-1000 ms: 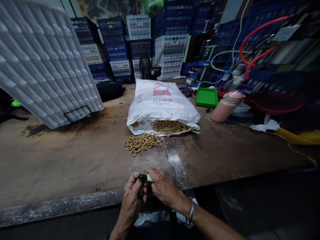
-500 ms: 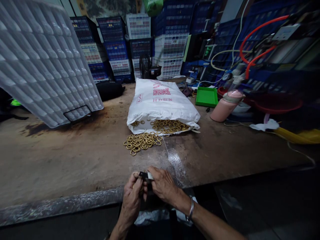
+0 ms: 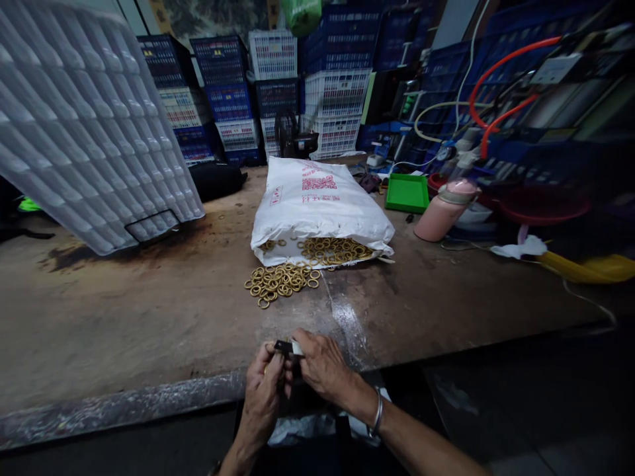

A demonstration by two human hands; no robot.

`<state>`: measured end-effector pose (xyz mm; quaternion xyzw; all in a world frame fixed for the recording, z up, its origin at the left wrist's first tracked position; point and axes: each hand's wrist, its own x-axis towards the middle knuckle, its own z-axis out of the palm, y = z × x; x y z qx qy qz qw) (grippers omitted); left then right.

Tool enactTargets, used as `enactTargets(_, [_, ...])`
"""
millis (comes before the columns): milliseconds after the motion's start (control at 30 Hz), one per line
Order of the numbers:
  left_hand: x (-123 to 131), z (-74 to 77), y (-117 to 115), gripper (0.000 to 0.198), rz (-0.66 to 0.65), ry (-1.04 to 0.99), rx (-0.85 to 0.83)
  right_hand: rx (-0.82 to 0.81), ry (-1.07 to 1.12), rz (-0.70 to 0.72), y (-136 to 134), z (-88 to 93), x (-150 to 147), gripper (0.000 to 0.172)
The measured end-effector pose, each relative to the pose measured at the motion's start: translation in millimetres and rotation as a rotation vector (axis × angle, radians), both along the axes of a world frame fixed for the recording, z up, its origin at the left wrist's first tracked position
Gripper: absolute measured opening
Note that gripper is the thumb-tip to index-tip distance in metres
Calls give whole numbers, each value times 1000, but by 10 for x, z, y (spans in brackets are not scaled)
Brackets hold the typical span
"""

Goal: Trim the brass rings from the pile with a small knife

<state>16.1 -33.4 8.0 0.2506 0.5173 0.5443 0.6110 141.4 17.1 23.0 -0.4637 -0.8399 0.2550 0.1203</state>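
My right hand (image 3: 325, 365) is closed on a small tool (image 3: 286, 347) with a dark flat tip and a whitish part near the fingers. Just left of it, my left hand (image 3: 264, 382) is closed, its thumb and fingertips pressed together under the dark tip. A bit of gold shows between the left fingers, too small to make out fully. Beyond the hands lies a pile of gold rings (image 3: 282, 281) on the wooden table (image 3: 163, 324). A white sack (image 3: 317, 205) with red print lies behind the pile, its open mouth facing me with more rings inside.
A clear ribbed plastic organizer (image 3: 104, 125) leans at the left. A green tray (image 3: 407, 193), a pink bottle (image 3: 444, 215) and a red bowl (image 3: 546, 203) are at the right. Stacked crates (image 3: 337, 92) and a small fan (image 3: 292, 135) stand behind. The table's front edge (image 3: 124, 406) runs beside my hands.
Both hands and the tool keep nearly the same position. The background has shifted slightly in the view, with the items at the right now a little further left.
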Motion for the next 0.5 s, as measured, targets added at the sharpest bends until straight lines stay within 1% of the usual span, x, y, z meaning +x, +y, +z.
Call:
enactTargets(300, [-12, -16, 25, 27, -4, 35, 47, -56, -47, 71, 28, 22, 27, 27])
enactTargets(400, [-9, 44, 18, 27, -17, 20, 10, -37, -100, 75, 39, 2, 55, 27])
enactTargets(500, [30, 128, -73, 29, -36, -15, -44, 26, -153, 23, 98, -30, 103, 26])
